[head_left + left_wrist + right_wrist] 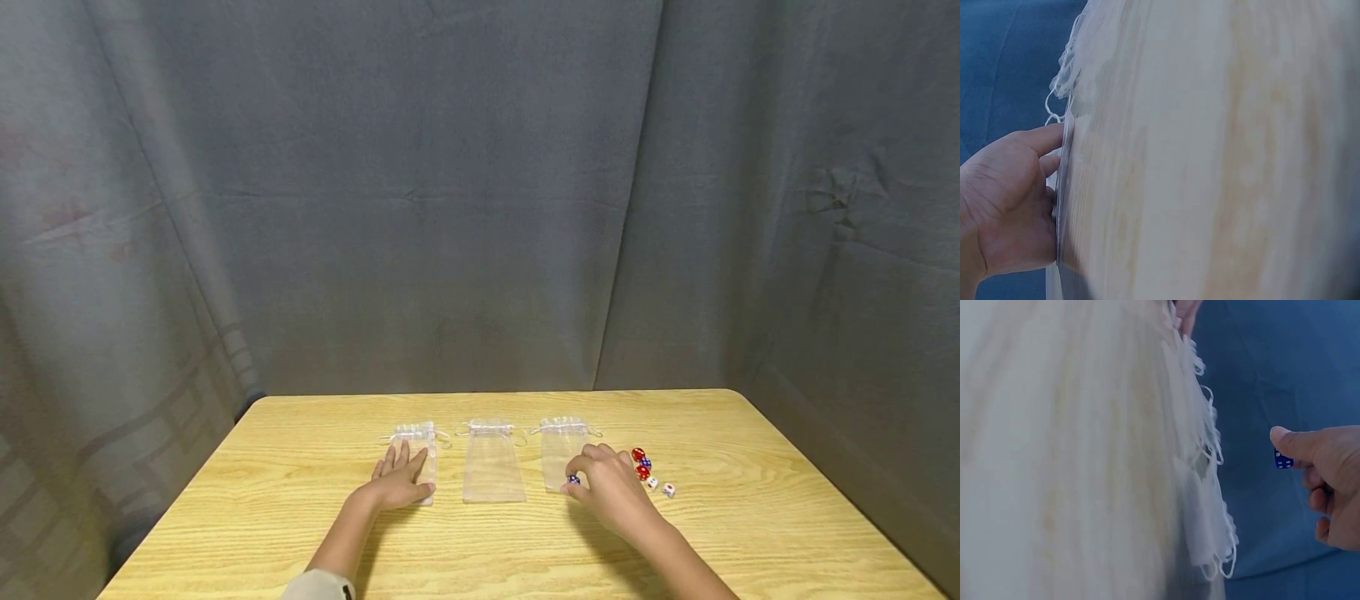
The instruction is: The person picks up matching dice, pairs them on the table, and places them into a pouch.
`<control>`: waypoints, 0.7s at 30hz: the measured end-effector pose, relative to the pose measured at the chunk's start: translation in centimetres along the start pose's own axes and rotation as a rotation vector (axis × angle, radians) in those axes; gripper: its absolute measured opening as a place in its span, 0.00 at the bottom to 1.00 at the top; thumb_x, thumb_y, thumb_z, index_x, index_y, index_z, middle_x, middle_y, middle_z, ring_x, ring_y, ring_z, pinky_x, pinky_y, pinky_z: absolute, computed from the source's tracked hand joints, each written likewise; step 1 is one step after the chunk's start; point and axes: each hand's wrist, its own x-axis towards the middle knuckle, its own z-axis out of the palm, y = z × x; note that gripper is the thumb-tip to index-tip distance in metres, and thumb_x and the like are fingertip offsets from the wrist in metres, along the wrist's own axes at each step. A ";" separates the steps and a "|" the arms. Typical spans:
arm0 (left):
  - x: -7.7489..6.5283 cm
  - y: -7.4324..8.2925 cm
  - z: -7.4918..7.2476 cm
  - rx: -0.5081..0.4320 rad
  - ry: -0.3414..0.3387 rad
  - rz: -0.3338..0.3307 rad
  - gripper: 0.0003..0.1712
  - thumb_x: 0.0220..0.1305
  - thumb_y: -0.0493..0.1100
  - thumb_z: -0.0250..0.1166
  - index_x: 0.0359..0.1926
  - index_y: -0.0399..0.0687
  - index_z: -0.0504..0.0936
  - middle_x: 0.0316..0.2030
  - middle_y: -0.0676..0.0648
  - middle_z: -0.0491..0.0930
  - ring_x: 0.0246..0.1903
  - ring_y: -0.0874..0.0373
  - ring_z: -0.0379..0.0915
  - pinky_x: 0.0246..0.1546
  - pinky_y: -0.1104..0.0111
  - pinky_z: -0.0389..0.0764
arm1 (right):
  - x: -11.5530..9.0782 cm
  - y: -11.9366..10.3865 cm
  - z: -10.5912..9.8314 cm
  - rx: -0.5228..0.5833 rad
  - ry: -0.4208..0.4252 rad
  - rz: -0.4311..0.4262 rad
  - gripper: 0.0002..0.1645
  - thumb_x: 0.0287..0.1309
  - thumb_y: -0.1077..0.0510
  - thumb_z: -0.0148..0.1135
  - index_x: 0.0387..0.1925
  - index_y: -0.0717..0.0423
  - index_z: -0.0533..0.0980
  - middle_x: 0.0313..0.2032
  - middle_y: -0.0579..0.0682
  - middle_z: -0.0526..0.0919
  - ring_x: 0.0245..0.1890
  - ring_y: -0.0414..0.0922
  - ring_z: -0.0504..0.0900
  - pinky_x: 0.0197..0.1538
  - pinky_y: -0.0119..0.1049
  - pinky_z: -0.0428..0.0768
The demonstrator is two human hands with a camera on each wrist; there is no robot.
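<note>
My left hand (pixel 397 485) rests with spread, straight fingers on the left sheer white drawstring bag (pixel 426 433). Between thumb and fingers my right hand (pixel 611 487) pinches a blue die (pixel 573 480) with white dots. In the right wrist view that die (pixel 1283 460) shows at the thumb tip, held above the table. Below and left of the right hand lies the right drawstring bag (pixel 558 450), partly covered by the fingers. A middle drawstring bag (pixel 493 467) lies flat between the hands.
Right of the right hand sit several loose dice: red dice (pixel 642 472), another blue die (pixel 646 463) and white dice (pixel 669 491). The wooden table (pixel 285 483) ends at a grey curtain (pixel 420 250) behind.
</note>
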 end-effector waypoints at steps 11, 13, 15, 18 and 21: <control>0.1 0.0 0.0 -0.007 0.000 -0.005 0.37 0.65 0.48 0.56 0.69 0.37 0.53 0.67 0.27 0.32 0.65 0.33 0.20 0.59 0.42 0.28 | -0.4 -2.3 1.0 0.012 -0.054 -0.154 0.12 0.36 0.52 0.74 0.26 0.50 0.82 0.24 0.35 0.71 0.27 0.35 0.65 0.33 0.34 0.59; 0.0 0.0 0.0 -0.010 -0.003 -0.006 0.38 0.65 0.48 0.56 0.69 0.37 0.53 0.67 0.27 0.31 0.65 0.33 0.20 0.59 0.42 0.27 | -0.3 -2.7 1.2 0.012 -0.068 -0.186 0.12 0.36 0.52 0.74 0.26 0.50 0.82 0.24 0.35 0.71 0.26 0.34 0.64 0.32 0.33 0.57; 0.0 0.0 0.0 -0.013 -0.003 -0.006 0.38 0.65 0.48 0.56 0.69 0.37 0.53 0.67 0.27 0.31 0.65 0.33 0.20 0.59 0.43 0.27 | -0.3 -3.2 1.2 0.010 -0.080 -0.219 0.12 0.36 0.51 0.74 0.25 0.50 0.82 0.24 0.35 0.71 0.26 0.34 0.63 0.32 0.32 0.56; 0.0 0.0 0.0 -0.011 -0.003 -0.005 0.37 0.65 0.48 0.55 0.69 0.37 0.53 0.67 0.27 0.31 0.65 0.33 0.20 0.59 0.43 0.27 | -0.2 -3.9 1.4 0.004 -0.092 -0.269 0.11 0.35 0.51 0.75 0.24 0.49 0.82 0.23 0.34 0.70 0.25 0.34 0.62 0.32 0.31 0.56; 0.1 0.0 0.0 -0.009 0.001 -0.002 0.37 0.65 0.48 0.56 0.69 0.37 0.53 0.67 0.27 0.32 0.65 0.33 0.20 0.59 0.43 0.27 | -0.1 -4.5 1.7 -0.012 -0.104 -0.318 0.11 0.34 0.49 0.75 0.22 0.47 0.81 0.23 0.33 0.69 0.25 0.33 0.62 0.31 0.30 0.56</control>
